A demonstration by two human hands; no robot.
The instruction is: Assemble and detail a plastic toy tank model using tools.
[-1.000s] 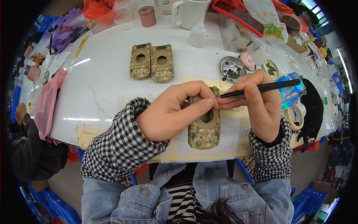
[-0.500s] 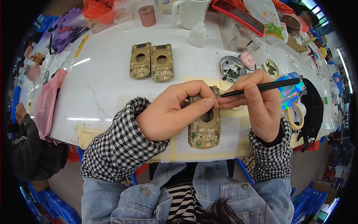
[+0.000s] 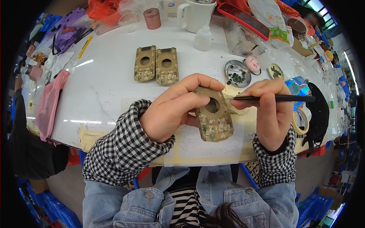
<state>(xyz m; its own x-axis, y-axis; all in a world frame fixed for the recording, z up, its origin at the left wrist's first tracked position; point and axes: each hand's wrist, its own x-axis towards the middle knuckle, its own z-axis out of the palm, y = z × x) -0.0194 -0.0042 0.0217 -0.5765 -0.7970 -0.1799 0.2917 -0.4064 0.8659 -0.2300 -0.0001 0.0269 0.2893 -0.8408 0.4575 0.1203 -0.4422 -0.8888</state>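
My left hand grips a camouflage-painted toy tank hull with a round hole in its top, fingers along its far end and thumb by the hole. The hull is tilted and looks raised off the white sheet. In my right hand are slim black tweezers, their fine tip pointing left at the hull's right edge. Whether the tip holds a small part is too small to tell. Two matching hulls, a left one and a right one, lie side by side beyond my left hand.
A round clear dish of small dark green parts sits beyond my right hand, beside a pink egg-shaped thing. Farther back stand a white squeeze bottle, a white jug and a red-cased phone. A tape roll lies at right.
The hull has been lifted and turned, its near end swinging right. My right hand has shifted right and slightly nearer, and the tweezers' tip has moved away from my left fingertips.
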